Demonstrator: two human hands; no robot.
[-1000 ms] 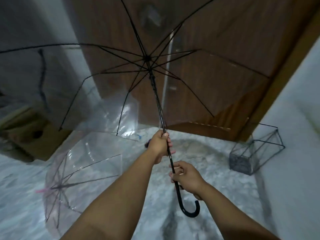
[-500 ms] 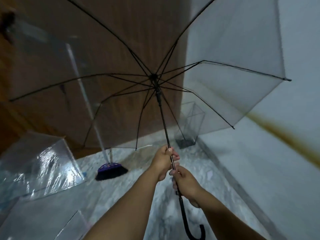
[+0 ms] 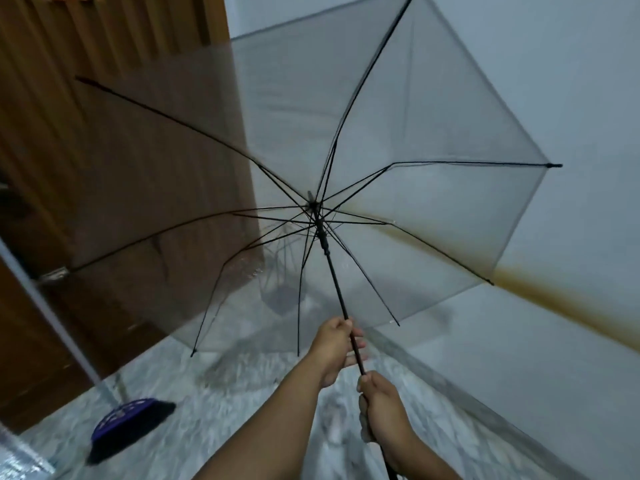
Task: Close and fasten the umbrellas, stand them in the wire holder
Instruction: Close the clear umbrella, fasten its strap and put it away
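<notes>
A clear umbrella with black ribs and a black shaft stands fully open in front of me, its canopy facing the wall. My left hand grips the shaft partway up, below the runner. My right hand grips the shaft lower down, near the handle, which is hidden under my wrist. The wire holder shows dimly through the canopy, on the floor by the door.
A wooden door fills the left. A white wall with a brown stain runs along the right. A broom with a purple head stands on the marble floor at lower left. Clear plastic lies at the bottom left corner.
My view has swung to the right, and the open umbrella now faces the white wall. My right hand has slid lower on the shaft. The other umbrellas on the floor have left the view.
</notes>
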